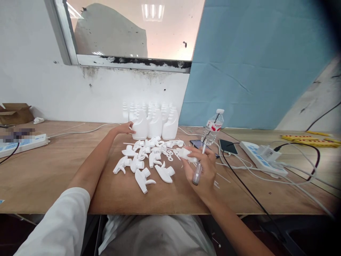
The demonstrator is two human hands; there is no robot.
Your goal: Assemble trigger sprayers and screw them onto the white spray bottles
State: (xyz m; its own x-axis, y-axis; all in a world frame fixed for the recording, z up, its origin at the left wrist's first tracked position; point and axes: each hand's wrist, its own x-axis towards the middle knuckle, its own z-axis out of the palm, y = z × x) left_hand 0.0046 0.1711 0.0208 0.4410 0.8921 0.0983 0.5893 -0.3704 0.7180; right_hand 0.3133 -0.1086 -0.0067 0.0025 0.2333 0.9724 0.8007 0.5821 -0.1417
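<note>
My left hand [125, 128] reaches out to a white plastic bottle [140, 126] at the front left of a cluster of white bottles [157, 119], fingers curled on its side. My right hand [201, 170] is closed on a white trigger sprayer head [186, 154] and also holds a thin pen-like tool [198, 170] that points down. Several loose white sprayer heads [144, 167] and small white rings [170, 153] lie on the wooden table [53, 170] between my hands.
A clear water bottle [213, 128] stands right of the cluster. Two phones [227, 146] lie near a white power strip [262, 158] with cables. Another power strip [22, 143] and a cardboard box [14, 113] sit at far left. Yellow strips [309, 140] lie far right.
</note>
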